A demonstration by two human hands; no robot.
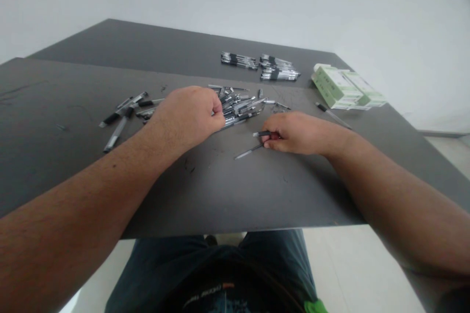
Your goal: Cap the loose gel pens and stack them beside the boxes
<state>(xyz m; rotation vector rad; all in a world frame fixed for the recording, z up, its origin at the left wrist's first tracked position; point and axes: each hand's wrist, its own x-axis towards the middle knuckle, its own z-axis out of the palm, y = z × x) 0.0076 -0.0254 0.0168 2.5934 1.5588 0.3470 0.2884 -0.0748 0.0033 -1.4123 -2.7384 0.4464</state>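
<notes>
My right hand (293, 132) is closed around a pen barrel (261, 134), whose black grip end sticks out to the left. A thin pen refill (247, 152) slants out from under the same fingers; whether they grip it too I cannot tell. My left hand (194, 110) is curled with thumb and fingers pressed together at the near left side of a heap of pen parts (238, 105). Its fingertips are turned away, so anything in them is hidden. Clear and black pieces lie mixed in that heap.
Several pen barrels (119, 124) lie left of my left forearm. Bundles of clear pens with black grips (238, 61) (279, 75) rest at the back. Green-and-white boxes (338, 89) stand at right, with a single pen (332, 115) before them. The dark table's front edge (227, 232) is near my lap.
</notes>
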